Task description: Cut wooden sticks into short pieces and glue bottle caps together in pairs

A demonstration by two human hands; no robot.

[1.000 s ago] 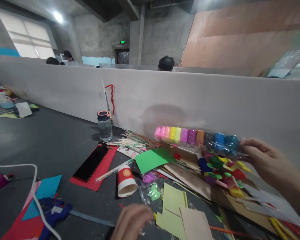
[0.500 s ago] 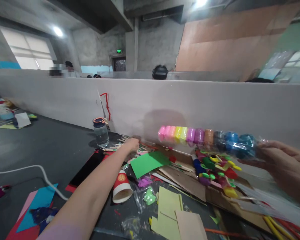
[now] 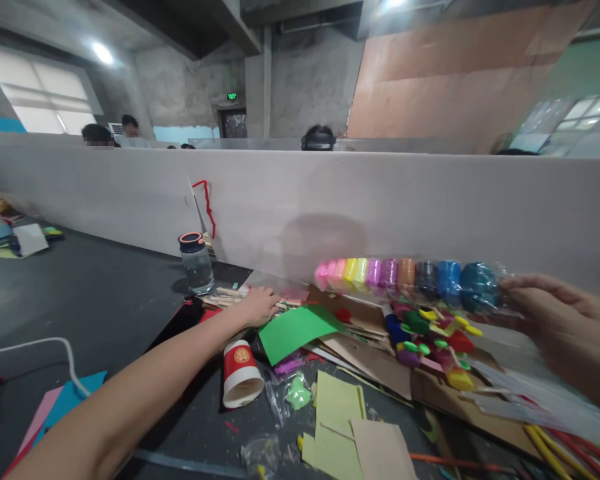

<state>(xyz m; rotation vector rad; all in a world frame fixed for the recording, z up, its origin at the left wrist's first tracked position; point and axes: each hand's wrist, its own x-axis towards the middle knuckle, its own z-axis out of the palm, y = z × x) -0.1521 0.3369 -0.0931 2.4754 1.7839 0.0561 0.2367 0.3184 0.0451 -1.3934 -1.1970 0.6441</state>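
Note:
My right hand (image 3: 555,303) grips the end of a clear plastic pack of modelling clay (image 3: 407,277), a long row of lumps running from pink through yellow, purple and brown to blue. The pack is held up, nearly level, in front of the white partition. Beneath it stand small clay figures (image 3: 430,340) in many colours. My left hand (image 3: 260,307) lies, fingers stretched out, over a heap of thin wooden sticks (image 3: 227,295), beside a green paper sheet (image 3: 300,330). Its fingertips are partly hidden. Under my left forearm a red and white paper cup (image 3: 241,373) lies tipped over.
A lidded water jar (image 3: 196,267) stands by the white partition (image 3: 405,207). Cardboard pieces (image 3: 365,360), yellow paper (image 3: 337,413) and plastic scraps cover the middle. A white cable (image 3: 30,341) crosses the dark table (image 3: 115,280) at left. Other people's heads show beyond the partition.
My left hand has shifted slightly left and down, its fingers now flatter over the sticks. The clay pack has dropped a little at its right end, still in my right hand.

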